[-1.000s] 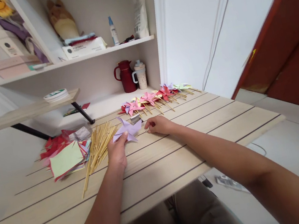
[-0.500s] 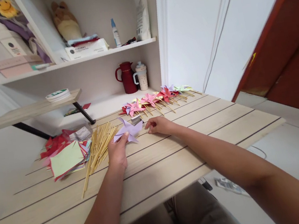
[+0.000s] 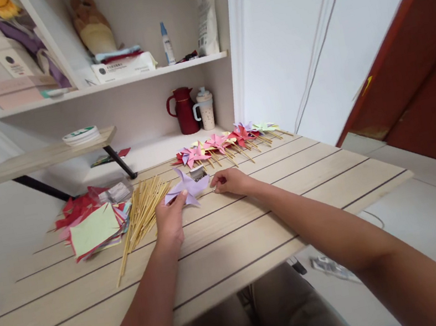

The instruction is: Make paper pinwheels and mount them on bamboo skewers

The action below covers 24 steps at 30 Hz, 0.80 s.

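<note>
A four-bladed, lilac paper pinwheel [image 3: 188, 188] was held in the left hand [image 3: 168, 216]

Nearest the wearer, the pale wooden counter [image 3: 234, 255], marked with dark parallel lines, extended beneath both forearms. The left hand's grip was closed on the pinwheel, its thumb lying over the paper near the middle. To the right, just beside one blade, the right hand [image 3: 232, 181] had a narrow grip, thumb and fingertips drawn together; whether it held anything small could not be told. Left of the left hand lay a loose bundle of thin, tan wooden sticks [image 3: 142, 210], and beyond its left side a stack of coloured paper sheets [image 3: 92, 230], pale green uppermost. A small, open, pale box with dark contents [image 3: 198, 174] stood just behind the pinwheel. Farther back, a row of pink, red, yellow, lilac and green paper pinwheels on sticks [image 3: 218, 143] lay across the counter. Behind them stood a dark red, handled jug [image 3: 185, 111] and, to its right, a cream, speckled cup with a pale blue handle [image 3: 205, 109].
</note>
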### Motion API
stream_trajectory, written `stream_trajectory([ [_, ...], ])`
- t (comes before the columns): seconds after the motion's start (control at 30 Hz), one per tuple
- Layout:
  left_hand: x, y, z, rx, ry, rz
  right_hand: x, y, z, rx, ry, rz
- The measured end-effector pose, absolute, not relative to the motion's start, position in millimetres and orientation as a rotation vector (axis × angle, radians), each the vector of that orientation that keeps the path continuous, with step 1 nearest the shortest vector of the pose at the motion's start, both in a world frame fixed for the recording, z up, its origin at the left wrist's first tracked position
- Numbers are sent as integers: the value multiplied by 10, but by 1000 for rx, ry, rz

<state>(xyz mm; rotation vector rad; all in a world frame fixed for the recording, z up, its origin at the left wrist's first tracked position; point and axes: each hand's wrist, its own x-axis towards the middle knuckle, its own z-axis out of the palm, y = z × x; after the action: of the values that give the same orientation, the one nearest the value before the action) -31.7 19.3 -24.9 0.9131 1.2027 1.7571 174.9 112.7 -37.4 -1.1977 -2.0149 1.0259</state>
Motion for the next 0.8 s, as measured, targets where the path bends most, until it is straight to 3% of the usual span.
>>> stream_trajectory([
  [0.8, -308, 184, -227, 936, 1201, 1748, 1674, 1061, -340, -1267, -2063, 909],
])
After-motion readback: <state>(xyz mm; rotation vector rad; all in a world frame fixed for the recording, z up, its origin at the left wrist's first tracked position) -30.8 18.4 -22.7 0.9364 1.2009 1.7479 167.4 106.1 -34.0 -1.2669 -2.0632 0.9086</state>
